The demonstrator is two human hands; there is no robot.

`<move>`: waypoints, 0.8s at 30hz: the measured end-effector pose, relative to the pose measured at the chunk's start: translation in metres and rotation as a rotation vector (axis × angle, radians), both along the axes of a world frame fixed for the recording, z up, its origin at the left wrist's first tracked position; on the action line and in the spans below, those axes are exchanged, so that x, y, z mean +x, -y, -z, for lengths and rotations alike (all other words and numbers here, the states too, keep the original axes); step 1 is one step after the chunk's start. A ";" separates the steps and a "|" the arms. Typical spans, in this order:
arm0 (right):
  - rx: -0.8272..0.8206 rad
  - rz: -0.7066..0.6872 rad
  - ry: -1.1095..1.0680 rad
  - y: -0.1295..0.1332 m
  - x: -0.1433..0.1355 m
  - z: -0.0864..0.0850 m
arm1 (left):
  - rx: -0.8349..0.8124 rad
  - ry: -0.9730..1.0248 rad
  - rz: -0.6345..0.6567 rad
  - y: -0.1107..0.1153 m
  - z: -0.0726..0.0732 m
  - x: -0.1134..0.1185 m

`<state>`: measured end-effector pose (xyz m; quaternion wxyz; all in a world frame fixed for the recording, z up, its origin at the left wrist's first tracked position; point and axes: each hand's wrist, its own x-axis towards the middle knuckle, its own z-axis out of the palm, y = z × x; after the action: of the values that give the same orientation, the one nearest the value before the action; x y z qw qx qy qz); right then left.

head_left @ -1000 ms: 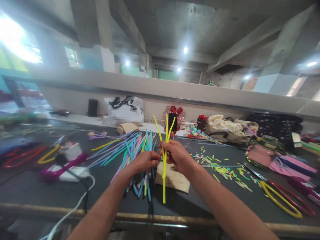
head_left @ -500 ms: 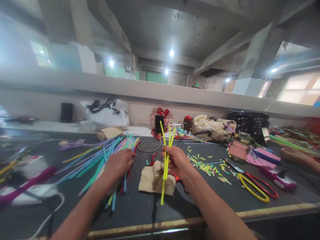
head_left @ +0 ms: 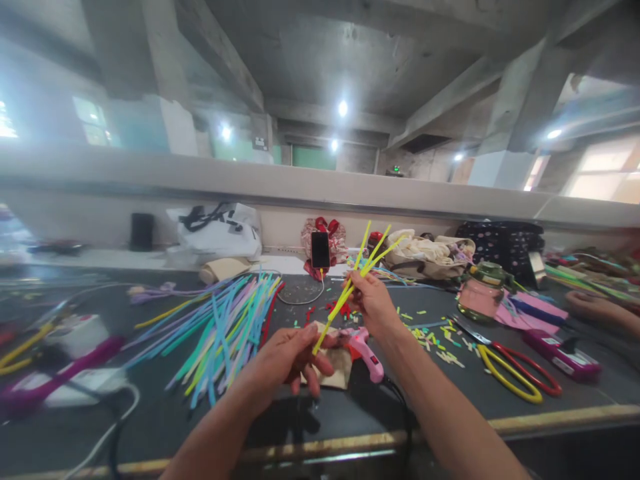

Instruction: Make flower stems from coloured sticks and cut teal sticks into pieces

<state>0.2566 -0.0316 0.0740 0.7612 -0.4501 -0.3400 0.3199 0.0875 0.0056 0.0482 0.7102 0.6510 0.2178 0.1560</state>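
Note:
My right hand [head_left: 373,300] is closed around several yellow pipe cleaners [head_left: 345,293], held above the table's middle; their upper ends fan out toward the back right. At their lower end is my left hand [head_left: 297,360], its thumb and forefinger against the single projecting stem and its other fingers loosely curled. Under the hands, a beige cloth [head_left: 337,370] lies partly covered. A pink glue gun [head_left: 367,353] rests on the cloth's right side, its handle toward me. Beside my left hand spreads a pile of pastel pipe cleaners [head_left: 225,327].
Scissors with red and yellow handles [head_left: 510,377] lie at right, near short cut pieces [head_left: 440,343]. Behind them stands a jar [head_left: 480,293]. A phone [head_left: 320,250] stands upright at the back. Another person's hand [head_left: 590,307] shows at far right.
My left hand has left the pastel pile and moved right to the yellow stems' lower end. My right hand has tilted the stems rightward and moved slightly right, uncovering the glue gun.

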 end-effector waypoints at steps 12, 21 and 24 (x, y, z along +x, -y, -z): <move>-0.020 0.062 0.133 0.017 -0.015 0.020 | -0.625 0.469 -0.405 0.033 0.023 0.017; -0.104 -0.167 0.128 0.038 -0.041 0.035 | -0.464 0.460 -0.340 0.054 0.018 0.005; -0.145 -0.387 0.090 0.060 -0.046 0.033 | -0.404 0.425 -0.348 0.051 0.014 -0.003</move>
<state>0.2105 -0.0912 0.0414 0.6353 -0.4437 -0.4300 0.4633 0.0845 -0.0455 0.0346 0.8171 0.4030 0.1992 0.3610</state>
